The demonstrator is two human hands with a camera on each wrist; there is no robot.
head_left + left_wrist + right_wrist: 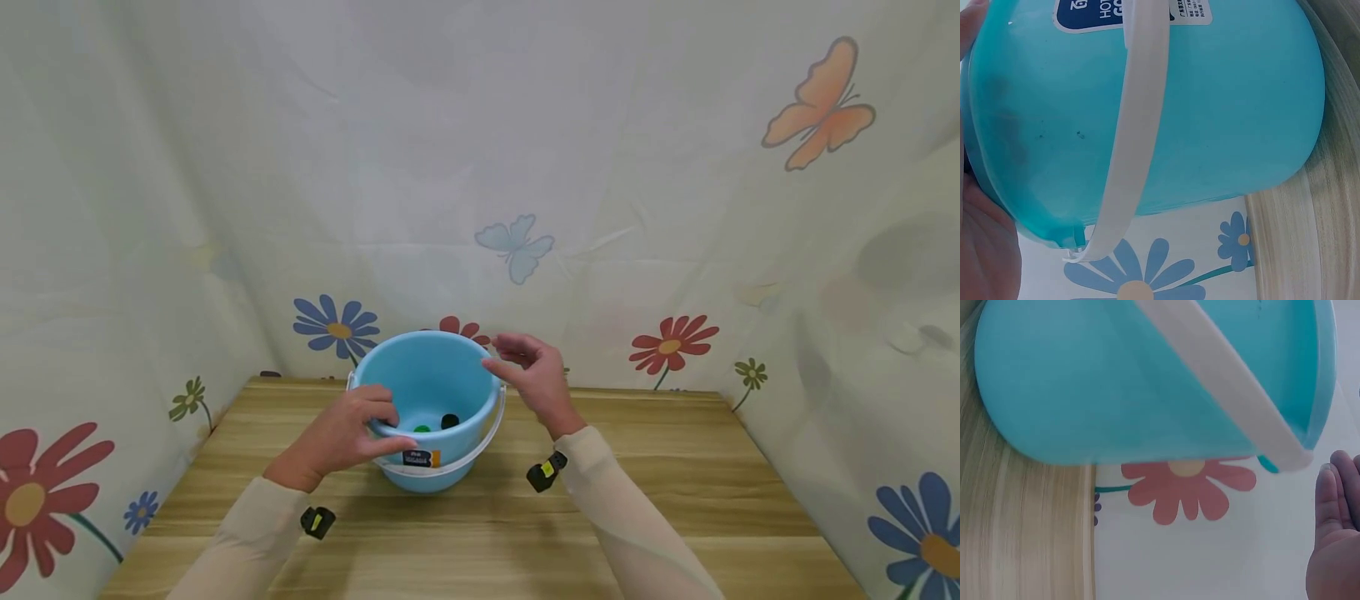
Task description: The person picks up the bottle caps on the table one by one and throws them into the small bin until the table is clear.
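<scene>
A light blue bucket [431, 375] stands on the wooden table, its white handle [1141, 106] hanging down over the front side. My left hand [348, 427] grips the near-left rim, fingers curled over the inside and thumb along the outside. At the right rim is my right hand [538, 379], fingers lightly bent in the head view and side by side in the right wrist view [1338, 512], with nothing held. Inside on the bucket's floor lie a small black round thing [450, 421] and a green one [422, 428], the latter partly hidden by the rim.
The wooden table [637, 500] ends at a pale curtain [600, 167] printed with flowers and butterflies, which also hangs along both sides. A dark label [417, 458] is stuck on the bucket's front.
</scene>
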